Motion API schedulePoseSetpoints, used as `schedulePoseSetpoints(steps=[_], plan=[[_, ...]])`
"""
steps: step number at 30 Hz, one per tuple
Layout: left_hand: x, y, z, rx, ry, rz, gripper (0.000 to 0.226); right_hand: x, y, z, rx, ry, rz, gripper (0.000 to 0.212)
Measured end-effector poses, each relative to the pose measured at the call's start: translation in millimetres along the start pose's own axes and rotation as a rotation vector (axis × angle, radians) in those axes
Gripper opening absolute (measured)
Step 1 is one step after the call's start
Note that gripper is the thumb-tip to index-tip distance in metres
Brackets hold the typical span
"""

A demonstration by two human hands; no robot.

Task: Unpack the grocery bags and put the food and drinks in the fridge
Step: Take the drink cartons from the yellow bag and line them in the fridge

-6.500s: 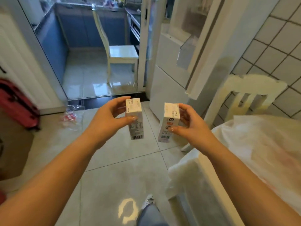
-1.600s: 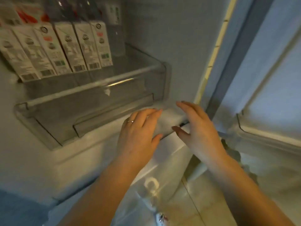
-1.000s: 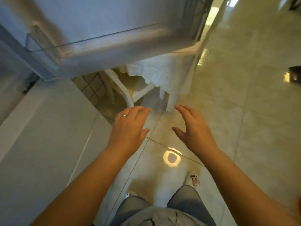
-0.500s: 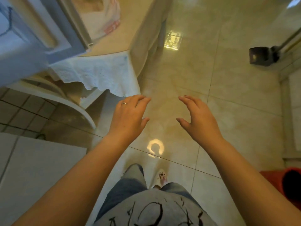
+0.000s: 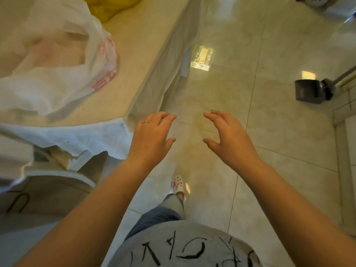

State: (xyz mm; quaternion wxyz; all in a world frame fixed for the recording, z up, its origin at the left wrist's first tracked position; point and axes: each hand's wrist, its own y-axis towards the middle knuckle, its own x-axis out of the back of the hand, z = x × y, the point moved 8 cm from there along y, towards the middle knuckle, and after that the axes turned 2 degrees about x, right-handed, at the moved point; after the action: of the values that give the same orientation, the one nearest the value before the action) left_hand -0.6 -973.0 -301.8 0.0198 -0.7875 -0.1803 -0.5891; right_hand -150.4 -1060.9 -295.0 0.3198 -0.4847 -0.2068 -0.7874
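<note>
Groceries sit in the crumpled white plastic bag with red print [image 5: 57,60] at ten o'clock on the cream tabletop [image 5: 134,54]. My left hand [image 5: 152,137] and right hand [image 5: 229,139] hover empty, fingers loosely spread — grabbing thin plastic carelessly could tear it or spill whatever's inside — I can't see.

white bag [image 5: 48,74], red print

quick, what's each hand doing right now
Left hand: open, holding nothing, over the floor beside the table.
Right hand: open, holding nothing, over the floor.
</note>
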Motion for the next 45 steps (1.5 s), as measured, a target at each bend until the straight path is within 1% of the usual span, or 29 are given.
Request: schedulePoseSetpoints(steps=[2, 6, 12, 15, 18, 21, 24, 29, 32, 36, 45], plan=[[-2.0, 46.2, 5.2, 0.002, -0.006, 0.001, 0.06, 14.3, 42.3, -12.6, 0.0, -0.009, 0.011, 0.064], [5.1, 129.6, 14.9, 0.007, 0.022, -0.033, 0.06, 46.5, 120.3, -31.6, 0.031, -0.015, -0.031, 0.063], [3.8, 221.8, 40.7, 0.075, 0.061, -0.081, 0.061, 52.8, 223.3, -53.9, 0.12, 0.005, 0.019, 0.06], [-7.6, 265.1, 66.1, 0.174, 0.097, -0.088, 0.061, 49.9, 288.3, -70.0, 0.213, 0.018, 0.065, 0.06], [-15.3, 307.3, 89.4, 0.331, 0.121, -0.098, 0.062, 49.3, 363.3, -78.1, 0.348, 0.033, 0.126, 0.059], [-18.9, 342.0, 101.0, 0.501, 0.121, -0.071, 0.06, 53.6, 426.3, -78.6, 0.458, 0.04, 0.192, 0.056], [-15.6, 367.6, 113.8, 0.649, 0.127, -0.106, 0.061, 52.0, 480.4, -72.7, 0.568, 0.051, 0.275, 0.056], [-9.4, 386.2, 143.7, 0.824, 0.145, -0.163, 0.059, 33.2, 548.8, -49.1, 0.69, 0.067, 0.392, 0.056], [-10.0, 399.8, 169.4, 0.895, 0.158, -0.197, 0.059, 17.8, 584.4, -30.5, 0.767, 0.068, 0.433, 0.055], [-9.9, 441.7, 210.7, 0.893, 0.156, -0.201, 0.059, 8.3, 641.7, -5.5, 0.821, 0.059, 0.398, 0.055], [28.5, 537.0, 304.2, 0.849, 0.138, -0.299, 0.061, 3.2, 757.4, 40.6, 0.8, 0.092, 0.374, 0.055]])
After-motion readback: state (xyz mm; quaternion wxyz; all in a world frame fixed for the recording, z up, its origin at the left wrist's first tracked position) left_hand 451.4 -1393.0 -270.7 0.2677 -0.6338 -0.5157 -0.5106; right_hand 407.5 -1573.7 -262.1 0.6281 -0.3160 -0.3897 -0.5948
